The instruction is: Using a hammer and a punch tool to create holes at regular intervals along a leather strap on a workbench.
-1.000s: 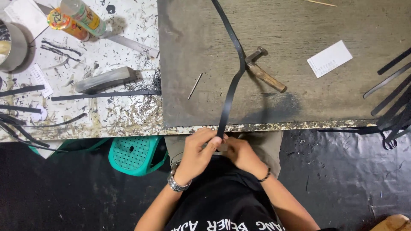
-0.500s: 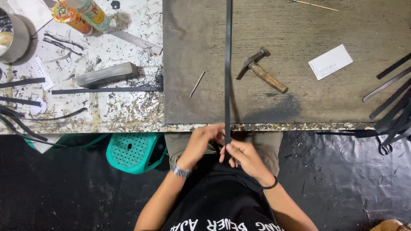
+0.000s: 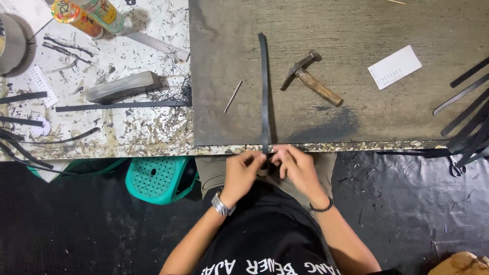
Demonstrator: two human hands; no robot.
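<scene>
A long, narrow black strap (image 3: 264, 91), flat and matte like leather or rubber, lies straight across a dark, scuffed work board (image 3: 356, 112), its near end reaching the board's front edge. There both hands meet on it. The left hand (image 3: 243, 170), with a metal-link watch at the wrist, curls its fingers in and pinches the strap's end between thumb and fingertips. The right hand (image 3: 298, 168), with a dark beaded band at the wrist, closes its fingers on the same end from the other side, the two hands touching or nearly so; what exactly sits between the fingertips is too small to tell, perhaps a small metal fitting.

Just right of the strap on the board lies a hammer with a worn wooden handle and a rusty steel head (image 3: 310, 79), tilted diagonally. Left of the strap rests a thin pale stick (image 3: 233, 95). A small white card (image 3: 395, 66) lies farther right, and a sheaf of loose black strips (image 3: 466, 122) fans over the board's right edge.

Left of the board, a pale tabletop speckled with black shavings (image 3: 127, 127) holds a grey rectangular block (image 3: 122, 87) and a long black strip (image 3: 122, 105) just beside it. A teal perforated plastic stool (image 3: 158, 178) stands below the table edge.
</scene>
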